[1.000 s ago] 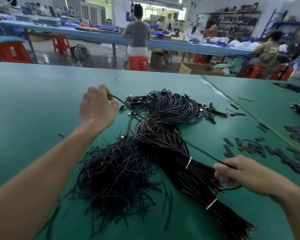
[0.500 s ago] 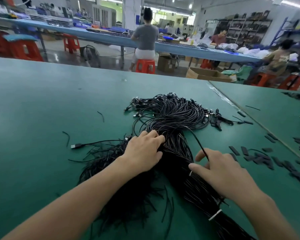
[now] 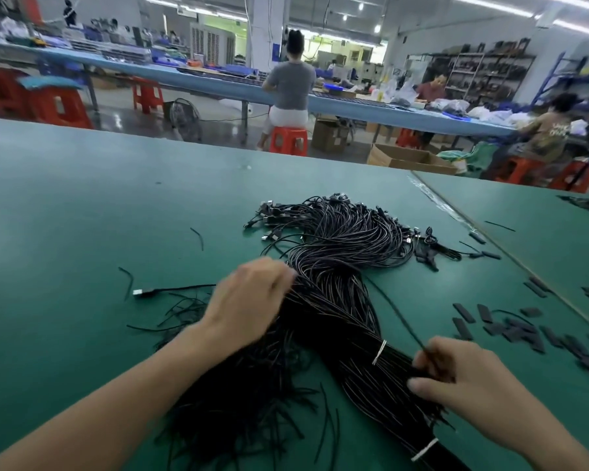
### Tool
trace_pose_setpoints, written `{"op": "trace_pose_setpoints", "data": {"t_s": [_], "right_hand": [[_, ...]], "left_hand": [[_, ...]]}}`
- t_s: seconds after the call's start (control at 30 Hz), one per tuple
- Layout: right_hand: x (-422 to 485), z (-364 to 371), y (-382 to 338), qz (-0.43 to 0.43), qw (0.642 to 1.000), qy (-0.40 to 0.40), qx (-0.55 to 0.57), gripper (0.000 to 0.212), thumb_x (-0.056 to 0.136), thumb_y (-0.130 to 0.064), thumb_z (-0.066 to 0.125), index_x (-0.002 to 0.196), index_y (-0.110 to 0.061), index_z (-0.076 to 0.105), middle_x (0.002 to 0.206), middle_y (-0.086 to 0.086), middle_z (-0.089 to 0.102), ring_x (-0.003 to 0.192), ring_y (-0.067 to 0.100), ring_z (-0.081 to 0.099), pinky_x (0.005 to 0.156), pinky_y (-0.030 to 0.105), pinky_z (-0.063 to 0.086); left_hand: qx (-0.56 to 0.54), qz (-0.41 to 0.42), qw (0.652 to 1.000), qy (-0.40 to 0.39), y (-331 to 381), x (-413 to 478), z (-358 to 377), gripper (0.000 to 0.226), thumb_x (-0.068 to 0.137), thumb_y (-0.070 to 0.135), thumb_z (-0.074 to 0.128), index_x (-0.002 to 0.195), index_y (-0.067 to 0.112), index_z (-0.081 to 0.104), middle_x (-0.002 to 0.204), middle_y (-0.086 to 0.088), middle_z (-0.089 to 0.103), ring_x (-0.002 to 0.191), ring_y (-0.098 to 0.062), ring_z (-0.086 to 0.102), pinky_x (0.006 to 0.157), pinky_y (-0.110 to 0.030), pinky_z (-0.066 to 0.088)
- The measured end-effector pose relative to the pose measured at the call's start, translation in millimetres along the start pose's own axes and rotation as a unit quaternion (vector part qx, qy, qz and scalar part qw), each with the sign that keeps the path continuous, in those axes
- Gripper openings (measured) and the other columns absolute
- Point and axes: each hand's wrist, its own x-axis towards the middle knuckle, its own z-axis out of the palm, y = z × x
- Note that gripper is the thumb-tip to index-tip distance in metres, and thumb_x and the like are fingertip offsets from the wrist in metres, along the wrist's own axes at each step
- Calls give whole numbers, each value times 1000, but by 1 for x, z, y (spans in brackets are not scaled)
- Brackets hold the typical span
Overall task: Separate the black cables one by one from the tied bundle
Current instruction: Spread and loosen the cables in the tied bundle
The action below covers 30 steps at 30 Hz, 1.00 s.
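The tied bundle (image 3: 334, 314) of black cables lies in the middle of the green surface (image 3: 82, 215). It is long and fat, and its plugs (image 3: 320, 212) fan out at the far end. Two white ties (image 3: 379, 351) go around its near end, so it is not undone. Just to the right of the bundle, the right hand (image 3: 463, 385) has its grip pinched on a single cable (image 3: 395, 314), between the thumb and the fingers. This cable runs up and away from the hand in a straight line beside the bundle. The left hand (image 3: 252, 300) sits on the left side of the bundle, about halfway along, touching the cables. It is blurry, so I cannot tell if its grip is closed on a cable or only pressing down. Left of the bundle, on the near side, is a messy loose pile (image 3: 238, 402) of black cables. I think these are the ones pulled out already. A stray cable (image 3: 181, 288) with a shiny plug lies further left of the bundle. I think the job is only partly done, because the bundle looks thick and full, so many cables are left to pull. Right of the bundle lie small flat black pieces (image 3: 524, 331), and I cannot tell what they are. The near end of the bundle is cut off at the bottom edge. Where the single cable joins the bundle is hard to make out.
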Motion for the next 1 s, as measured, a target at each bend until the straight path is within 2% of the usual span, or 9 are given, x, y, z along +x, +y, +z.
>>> {"op": "trace_pose_setpoints", "data": {"t_s": [0.07,0.2,0.37,0.5,0.57,0.67,0.77,0.93,1.0], "right_hand": [[-13,-4,19,55,998,-5,-21,31,68,-45,85,83,-28,64,79,2,68,76,3,64,65,15,48],[-38,8,37,119,988,-79,-57,39,72,-70,68,82,-33,62,81,-10,68,76,-8,60,68,8,45],[-49,28,29,98,995,-12,-11,32,81,-54,72,65,-29,59,61,-28,60,61,-15,54,67,9,43],[-51,52,4,51,996,51,44,31,77,-39,81,59,-30,58,53,-23,59,61,-8,56,63,11,43],[-49,71,-9,17,993,83,76,35,76,-28,84,55,-32,56,52,-21,60,60,-7,57,59,9,43],[-43,96,-18,-40,980,175,83,33,67,-9,90,55,-25,64,52,-12,61,66,1,60,58,5,40],[-42,102,-19,-54,973,200,102,20,63,-4,91,64,-15,75,61,-2,67,72,7,61,62,6,40],[-50,74,-5,13,991,44,128,21,74,-28,85,64,-42,73,67,-11,72,69,-8,62,67,7,44],[-47,64,-6,22,986,60,155,15,75,-31,83,71,-41,72,66,-14,70,62,-3,62,63,10,46]], "left_hand": [[63,-93,993,44,-13,12,-8,32,104,39,42,93,24,67,81,7,52,74,-15,51,72,-29,37],[259,-129,955,-60,-29,14,-6,36,102,43,38,102,28,71,87,5,44,83,-14,39,83,-36,35],[279,-197,937,-75,-32,10,-1,40,94,46,38,83,21,68,103,-2,58,91,-20,48,94,-42,35],[183,-15,983,4,-4,11,3,37,94,33,50,129,28,62,129,2,58,122,-19,52,113,-40,29],[81,129,986,-65,26,13,4,42,95,34,50,136,30,57,135,5,58,126,-16,52,115,-39,32],[77,260,936,-223,67,10,16,50,87,47,59,136,38,54,138,8,57,130,-13,48,118,-40,25],[139,286,901,-296,78,1,29,47,82,48,63,128,38,60,126,8,63,126,-15,51,120,-50,17],[72,257,925,-272,55,-3,30,42,88,58,62,122,34,62,112,11,65,116,-11,55,111,-39,29],[57,250,930,-264,48,-3,32,48,87,65,60,123,33,63,116,11,64,117,-11,54,111,-37,30]]}}
